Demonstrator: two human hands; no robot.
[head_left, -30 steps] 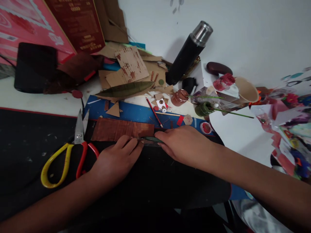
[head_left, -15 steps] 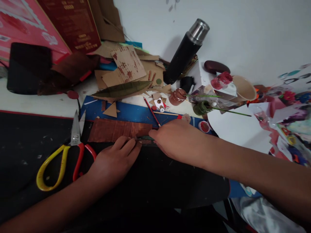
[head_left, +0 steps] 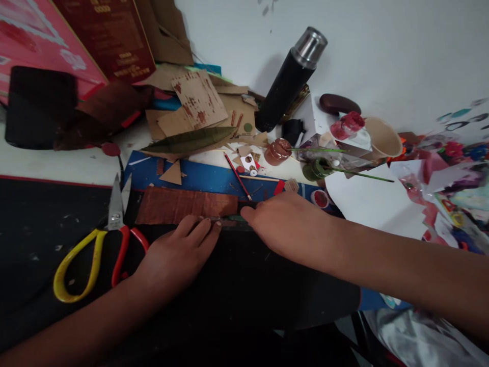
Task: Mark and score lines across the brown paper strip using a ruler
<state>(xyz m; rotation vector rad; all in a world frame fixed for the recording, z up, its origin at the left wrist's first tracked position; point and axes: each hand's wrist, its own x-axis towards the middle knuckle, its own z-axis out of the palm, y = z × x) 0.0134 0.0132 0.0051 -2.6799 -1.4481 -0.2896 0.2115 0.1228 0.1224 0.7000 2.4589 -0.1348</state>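
Observation:
A flat, brown-painted piece (head_left: 183, 204), likely cardboard, lies on the black mat (head_left: 298, 290). My left hand (head_left: 181, 250) rests with its fingers stretched over the piece's lower edge, pressing there. At the right end of the piece, my right hand (head_left: 286, 219) is closed around a thin greenish tool (head_left: 237, 218) pointing toward my left fingertips. Its tip and kind cannot be made out. Narrow strips lie along the lower edge between the hands, partly covered by my fingers. Large scissors (head_left: 115, 219) with yellow and red handles lie partly open left of my left hand.
Behind the piece are a red pencil (head_left: 237, 176), a long green leaf shape (head_left: 191, 140) and cardboard scraps (head_left: 200, 99). A black thermos (head_left: 292, 79) stands at the back. Brown (head_left: 278, 153) and green (head_left: 316, 169) paint jars hold sticks. White paper (head_left: 370, 204) lies right.
My right hand has slid slightly right with the tool, uncovering the right end of the brown piece. My left hand stays on the lower edge. The view has shifted a little.

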